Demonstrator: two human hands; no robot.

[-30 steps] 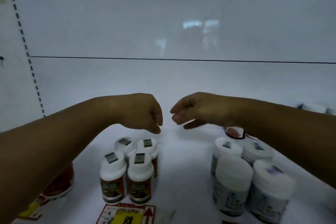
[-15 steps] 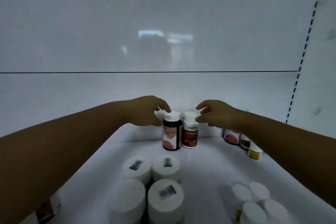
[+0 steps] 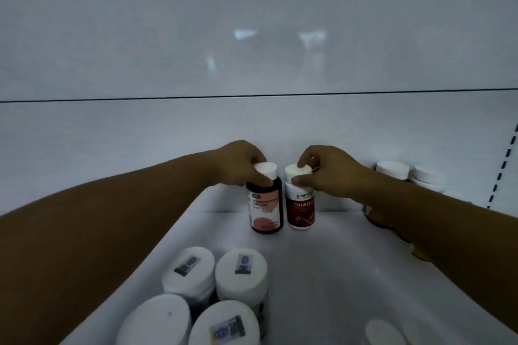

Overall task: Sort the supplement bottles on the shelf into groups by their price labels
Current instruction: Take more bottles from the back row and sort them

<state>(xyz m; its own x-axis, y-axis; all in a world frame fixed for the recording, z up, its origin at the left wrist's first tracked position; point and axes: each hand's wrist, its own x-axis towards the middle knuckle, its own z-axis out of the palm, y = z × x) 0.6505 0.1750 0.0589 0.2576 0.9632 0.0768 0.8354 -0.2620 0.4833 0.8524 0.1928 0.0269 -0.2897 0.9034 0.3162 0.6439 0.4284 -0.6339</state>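
My left hand [image 3: 238, 162] is closed around the white cap of the dark bottle [image 3: 265, 204], fingers wrapped over its top. My right hand [image 3: 325, 169] pinches the cap of the red-labelled bottle [image 3: 301, 204], thumb in front and fingers behind. Both bottles stand upright on the white shelf [image 3: 322, 260], almost touching, the red-labelled one just right of the dark bottle. I cannot see what is inside either.

Nearer to me than the dark bottle stands a cluster of four white-lidded jars [image 3: 213, 297]; three lids carry small stickers, too blurred to read, and the nearest two jars are cut off by the frame edge. Right of the dark bottle, behind my right forearm, more white-capped bottles [image 3: 392, 171] are mostly hidden.

The dark bottle's pink and white label has lines of print I cannot make out. The red-labelled bottle shows a white band with small characters and a pulse-like line below, unreadable.
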